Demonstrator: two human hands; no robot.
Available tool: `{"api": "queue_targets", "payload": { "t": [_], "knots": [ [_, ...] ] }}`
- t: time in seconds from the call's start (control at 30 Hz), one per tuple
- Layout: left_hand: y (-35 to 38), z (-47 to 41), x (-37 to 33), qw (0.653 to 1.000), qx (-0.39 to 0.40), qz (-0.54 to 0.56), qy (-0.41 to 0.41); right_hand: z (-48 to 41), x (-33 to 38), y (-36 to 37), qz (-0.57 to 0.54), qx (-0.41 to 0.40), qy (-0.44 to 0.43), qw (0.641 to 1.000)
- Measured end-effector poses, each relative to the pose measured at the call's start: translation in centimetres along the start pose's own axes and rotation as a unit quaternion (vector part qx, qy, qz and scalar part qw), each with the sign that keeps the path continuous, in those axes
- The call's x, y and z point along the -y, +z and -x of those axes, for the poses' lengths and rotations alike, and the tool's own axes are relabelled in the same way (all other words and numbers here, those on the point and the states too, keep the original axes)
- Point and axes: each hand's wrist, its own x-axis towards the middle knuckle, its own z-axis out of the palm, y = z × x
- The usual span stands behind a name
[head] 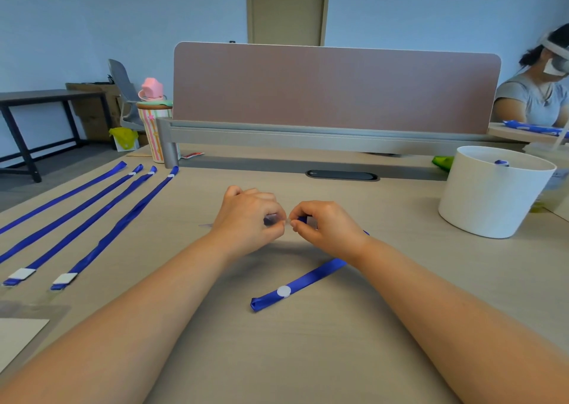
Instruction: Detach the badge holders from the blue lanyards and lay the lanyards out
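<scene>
Four blue laid-out lanyards [124,220] lie flat and side by side on the left of the table [308,357], running diagonally away from the wearer. The two nearest end in white clips [64,279]. Beyond those clips, at the lower left edge, sits a stack of clear sleeves [30,314] with a pale card inside.

Head view, centre: both hands meet above the table, knuckles up. The left hand [249,216] has its grip closed around a small clear item, blurred, taken to be the badge holder [271,220]. The right hand [323,225] has its grip pinched on the blue end of the fifth lanyard [311,277]. That strap passes beneath the right wrist and trails toward the wearer, its white round button [284,291] facing up and its folded end resting on the table.

Right side: a white round tub [492,200] stands well apart from the hands. A pink partition screen [335,89] closes the far edge of the table.
</scene>
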Motion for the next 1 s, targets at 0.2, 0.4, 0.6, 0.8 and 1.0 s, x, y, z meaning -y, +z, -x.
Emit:
{"api": "queue_targets", "payload": {
  "t": [0.2,0.4,0.6,0.8,1.0],
  "knots": [
    [-0.2,0.1,0.0,1.0,0.02,0.012,0.02,0.1,-0.3,0.0,-0.038,-0.009,0.013,0.999],
    [-1.9,-0.4,0.2,0.999,0.019,0.033,0.007,-0.3,-0.5,-1.2,-0.067,0.003,0.031,0.997],
    [-6.3,-0.9,1.3,0.946,0.167,0.234,-0.15,-0.9,0.1,-2.1,-0.023,0.007,0.035,0.999],
    [-10.3,1.4,3.2,0.888,0.216,0.291,-0.284,-2.8,2.2,-2.3,0.119,0.045,0.061,0.99],
    [-13.2,4.5,6.1,0.845,0.22,0.311,-0.375,-6.4,6.8,-0.3,0.149,0.111,0.054,0.981]
  ]
}}
